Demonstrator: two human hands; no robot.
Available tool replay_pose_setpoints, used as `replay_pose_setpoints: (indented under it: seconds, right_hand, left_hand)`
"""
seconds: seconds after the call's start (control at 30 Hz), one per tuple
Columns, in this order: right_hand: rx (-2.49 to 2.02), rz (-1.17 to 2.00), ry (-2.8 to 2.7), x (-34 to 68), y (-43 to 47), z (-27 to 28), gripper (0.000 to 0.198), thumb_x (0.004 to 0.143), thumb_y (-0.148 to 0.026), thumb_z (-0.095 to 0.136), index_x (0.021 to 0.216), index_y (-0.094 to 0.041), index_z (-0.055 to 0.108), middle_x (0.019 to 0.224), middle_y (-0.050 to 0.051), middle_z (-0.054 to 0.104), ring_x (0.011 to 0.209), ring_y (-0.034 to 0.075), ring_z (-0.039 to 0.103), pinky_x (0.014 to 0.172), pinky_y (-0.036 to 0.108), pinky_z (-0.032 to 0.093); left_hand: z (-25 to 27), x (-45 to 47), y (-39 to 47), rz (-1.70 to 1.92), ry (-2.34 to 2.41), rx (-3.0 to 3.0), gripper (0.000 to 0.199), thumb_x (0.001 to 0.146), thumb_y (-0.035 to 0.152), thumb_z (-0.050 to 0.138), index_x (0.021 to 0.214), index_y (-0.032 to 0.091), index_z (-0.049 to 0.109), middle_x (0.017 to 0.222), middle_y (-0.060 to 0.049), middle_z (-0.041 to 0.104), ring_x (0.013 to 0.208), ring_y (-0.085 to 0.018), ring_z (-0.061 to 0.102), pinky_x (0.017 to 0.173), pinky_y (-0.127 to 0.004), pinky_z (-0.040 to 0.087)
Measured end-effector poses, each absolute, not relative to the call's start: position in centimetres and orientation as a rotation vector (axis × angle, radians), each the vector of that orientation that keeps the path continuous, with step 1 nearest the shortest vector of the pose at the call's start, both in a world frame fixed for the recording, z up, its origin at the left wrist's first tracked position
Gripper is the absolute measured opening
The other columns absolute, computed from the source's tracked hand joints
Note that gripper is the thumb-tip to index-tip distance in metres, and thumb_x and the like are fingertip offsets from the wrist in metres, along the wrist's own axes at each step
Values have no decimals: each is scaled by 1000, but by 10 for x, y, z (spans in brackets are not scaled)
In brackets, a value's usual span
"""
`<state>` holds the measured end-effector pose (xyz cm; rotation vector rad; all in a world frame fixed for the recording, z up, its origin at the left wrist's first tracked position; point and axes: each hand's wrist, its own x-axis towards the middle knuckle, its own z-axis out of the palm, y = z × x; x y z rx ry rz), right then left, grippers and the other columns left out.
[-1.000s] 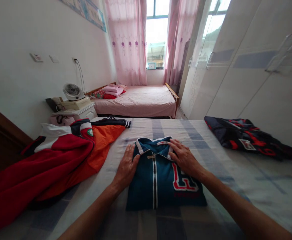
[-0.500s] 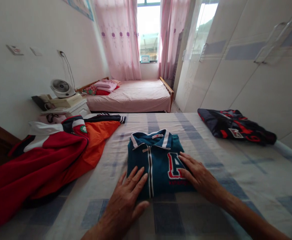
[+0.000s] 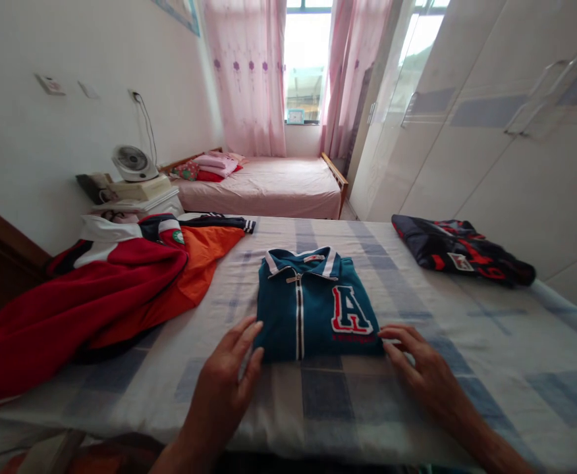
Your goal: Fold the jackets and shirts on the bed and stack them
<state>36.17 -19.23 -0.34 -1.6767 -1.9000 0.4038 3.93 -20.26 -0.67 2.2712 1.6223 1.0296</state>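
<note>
A teal zip-neck jacket (image 3: 278, 316) with a white-striped collar and a large letter A patch lies folded flat on the bed in front of me. My left hand (image 3: 226, 378) is at its lower left edge, fingertips against the cloth and thumb apart from the fingers. At the lower right corner, my right hand (image 3: 419, 368) has its fingertips at the edge, with a gap showing between thumb and fingers. Neither hand visibly grips the fabric.
Red and orange jackets (image 3: 135, 276) are spread at the left of the checked bedsheet (image 3: 367, 408). A folded dark jacket (image 3: 456, 250) with red marks lies at the right. Beyond are a pink bed (image 3: 278, 184), a small fan (image 3: 134, 163) and a white wardrobe (image 3: 466, 151).
Both hands have come off the top of the teal jacket. The left has moved down and left, the right down and right, to its lower edges. The view has shifted slightly.
</note>
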Motion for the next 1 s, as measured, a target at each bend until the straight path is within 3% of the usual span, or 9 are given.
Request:
replay_pose_setpoints:
  seconds: [0.2,0.3,0.37,0.5,0.6,0.77,0.83,1.0]
  right_hand:
    - [-1822,632,-1688,361,-189,-2,42,80,-46,44,105,-18,62,102,8,68,87,21,66,76,32,51]
    - [-1852,604,-1672,355,-181,-2,43,78,-48,47,103,-18,64,102,8,69,90,23,65,79,33,49]
    - [-1877,609,-1639,352,-175,-1,42,79,-49,46,102,-19,65,100,7,70,91,24,64,79,33,48]
    - [-1905,597,-1617,346,-163,2,36,80,-49,45,90,-21,65,89,5,71,85,23,65,73,31,46]
    - [-1822,516,-1703,346,-158,5,28,80,-44,45,73,-22,60,73,3,68,70,19,62,64,29,43]
    - [-1836,484,-1714,369,-158,2,26,79,-40,41,64,-22,53,59,0,59,59,16,55,58,27,40]
    - [-1867,587,-1694,375,-158,1,28,79,-42,40,66,-22,55,62,1,61,60,17,57,58,27,41]
    - [-1833,722,-1674,362,-150,5,40,83,-52,39,87,-21,65,88,4,70,82,20,64,70,29,44]
  left_hand:
    - [-5,25,-182,924,1519,1459,38,82,40,49,107,16,64,93,-7,68,79,-19,64,64,-27,51]
    - [-6,28,-165,917,1484,1265,40,73,41,57,100,13,66,65,-1,61,58,-14,56,44,-20,39]
    - [-6,30,-153,945,1460,1213,36,70,44,59,87,13,66,57,2,55,50,-11,49,39,-18,30]
    - [0,37,-133,1005,1425,1205,36,67,49,61,67,13,61,50,4,48,43,-7,40,39,-18,23]
    - [5,41,-127,1088,1399,1206,34,62,46,65,72,14,60,52,5,49,43,-7,40,41,-19,26]
    - [2,38,-126,1202,1430,1239,31,63,44,65,72,15,59,57,4,53,50,-9,44,47,-20,32]
    - [-1,36,-127,1165,1444,1269,32,62,45,67,67,14,60,59,2,55,55,-11,48,50,-21,36]
    - [1,36,-118,1134,1502,1267,45,70,58,57,80,14,63,64,1,55,58,-14,52,47,-22,36]
